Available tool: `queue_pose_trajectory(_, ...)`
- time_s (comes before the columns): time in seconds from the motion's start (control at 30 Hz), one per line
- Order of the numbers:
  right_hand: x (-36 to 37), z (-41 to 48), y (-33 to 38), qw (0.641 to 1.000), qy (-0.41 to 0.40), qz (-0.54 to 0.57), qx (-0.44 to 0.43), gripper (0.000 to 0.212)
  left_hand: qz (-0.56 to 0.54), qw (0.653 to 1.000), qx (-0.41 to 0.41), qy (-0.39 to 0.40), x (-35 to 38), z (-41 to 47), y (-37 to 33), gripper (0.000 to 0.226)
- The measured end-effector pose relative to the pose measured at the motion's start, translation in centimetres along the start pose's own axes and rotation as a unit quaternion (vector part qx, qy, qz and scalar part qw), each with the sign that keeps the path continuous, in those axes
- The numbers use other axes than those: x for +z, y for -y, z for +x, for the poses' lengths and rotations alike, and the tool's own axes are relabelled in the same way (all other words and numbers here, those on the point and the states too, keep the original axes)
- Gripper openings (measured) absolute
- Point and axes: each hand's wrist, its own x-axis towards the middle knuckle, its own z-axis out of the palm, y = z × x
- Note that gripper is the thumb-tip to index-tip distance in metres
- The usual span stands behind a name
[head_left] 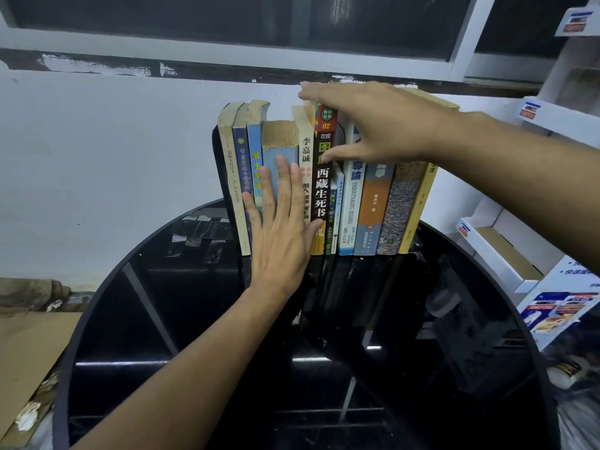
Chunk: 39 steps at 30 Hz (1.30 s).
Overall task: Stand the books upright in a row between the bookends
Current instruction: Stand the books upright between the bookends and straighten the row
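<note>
The fingers (pixel 283 186) of the left hand (pixel 281 245) lie straight and slightly apart, pressed flat on the spines at the left of the books (pixel 373 206). The right hand (pixel 373 131) stretches its fingers over their top edges, with its thumb on the dark-spined book (pixel 321 193). The row stands upright at the far side of the round black bench (pixel 156 297), with a black bookend (pixel 217 151) at its left end.

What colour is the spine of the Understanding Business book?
Mostly white spine, blue at bottom; head view.
</note>
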Motion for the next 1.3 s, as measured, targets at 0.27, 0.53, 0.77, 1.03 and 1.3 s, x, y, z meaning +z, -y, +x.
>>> queue_pose_trajectory(0.27,-0.2,0.0,0.3,1.000,0.005,0.010,0.004,0.089,0.006,1.000,-0.013,-0.016,-0.2,-0.3,0.5,0.095)
queue_pose_trajectory(0.53,-0.1,0.1,0.2,1.000,0.004,0.005,0.008,0.090,0.047,0.999,0.000,-0.018,0.3,-0.2,1.0,0.093)
queue_pose_trajectory(0.77,-0.1,0.7,0.1,1.000,0.007,0.007,0.015,0.090,0.048,0.999,0.008,-0.014,0.6,0.1,1.3,0.093)
queue_pose_trajectory(1.03,0.2,0.9,0.2,1.000,-0.002,0.004,0.029,0.088,0.072,0.997,0.023,-0.030,0.9,0.6,1.9,0.099)
queue_pose_trajectory(1.3,0.6,0.7,0.2,0.999,-0.011,-0.011,0.033,0.087,0.056,0.998,0.015,-0.021,0.9,0.5,1.6,0.099)
